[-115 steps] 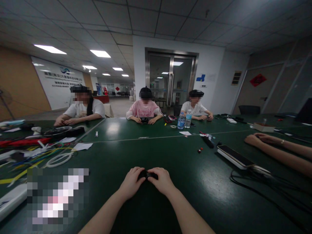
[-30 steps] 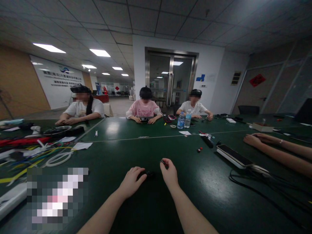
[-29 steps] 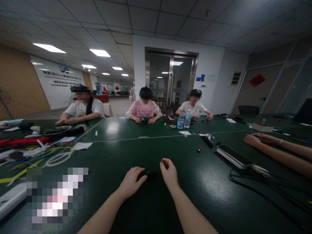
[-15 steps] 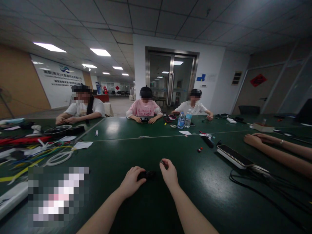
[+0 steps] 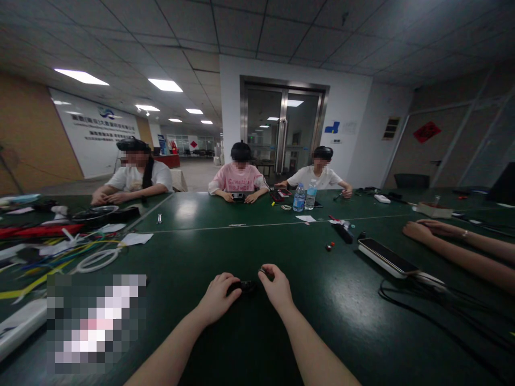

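Observation:
On the dark green table, my left hand (image 5: 220, 294) is closed around one end of a small black object (image 5: 246, 287). Its kind is too dark to make out; the free end points right, toward my other hand. Thumb and index finger of my right hand (image 5: 277, 285) are pinched on a tiny dark piece (image 5: 263, 271). The fingers hide most of that piece. A short gap of table lies between the right fingertips and the black object.
Cables and a white coil (image 5: 96, 260) crowd the left side. A phone on a white box (image 5: 387, 258) lies to the right, near another person's hands (image 5: 420, 230). Two water bottles (image 5: 304, 197) stand across the table (image 5: 193, 252), where three people sit.
My right hand has shifted slightly left, bringing the tiny piece closer to the black object. My left hand has stayed in place with its hold unchanged.

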Demonstrator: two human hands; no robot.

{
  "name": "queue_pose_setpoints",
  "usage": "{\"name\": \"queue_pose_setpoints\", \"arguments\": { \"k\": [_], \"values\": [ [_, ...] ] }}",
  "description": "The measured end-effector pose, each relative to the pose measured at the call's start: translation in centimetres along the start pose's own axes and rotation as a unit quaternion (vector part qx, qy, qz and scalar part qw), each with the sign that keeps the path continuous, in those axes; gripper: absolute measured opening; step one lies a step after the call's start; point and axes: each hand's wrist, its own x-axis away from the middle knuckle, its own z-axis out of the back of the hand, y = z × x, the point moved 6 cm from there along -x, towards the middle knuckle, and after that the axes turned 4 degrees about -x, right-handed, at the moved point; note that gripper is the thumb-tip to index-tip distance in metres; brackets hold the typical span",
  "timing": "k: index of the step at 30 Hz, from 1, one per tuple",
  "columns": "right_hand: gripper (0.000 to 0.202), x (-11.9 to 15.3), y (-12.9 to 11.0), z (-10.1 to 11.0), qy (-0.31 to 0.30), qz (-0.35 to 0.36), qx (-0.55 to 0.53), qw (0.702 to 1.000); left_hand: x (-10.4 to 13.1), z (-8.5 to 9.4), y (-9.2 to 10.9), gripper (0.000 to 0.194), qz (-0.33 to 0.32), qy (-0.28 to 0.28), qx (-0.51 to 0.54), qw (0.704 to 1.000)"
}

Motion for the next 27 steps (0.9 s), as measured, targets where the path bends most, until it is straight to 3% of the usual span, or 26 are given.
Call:
{"name": "queue_pose_setpoints", "arguments": {
  "k": [7,13,20,27],
  "values": [
    [0.024,-0.1,-0.3,-0.4,-0.027,0.013,0.005,1.0,0.2,-0.1,0.0,0.043,-0.009,-0.012,0.002,1.0],
    [0.03,0.6,-1.9,-0.9,-0.071,0.075,-0.045,0.994,0.2,-0.1,-0.1,0.041,0.0,-0.007,0.013,1.0],
    [0.016,2.0,-3.1,-2.3,-0.15,0.122,0.073,0.978,-0.2,-0.1,-0.2,0.039,-0.002,0.012,0.017,1.0],
    [0.019,1.7,-2.6,-2.6,-0.155,0.113,0.098,0.977,-0.3,-0.2,-0.4,0.038,0.005,0.016,0.024,1.0]
  ]
}}
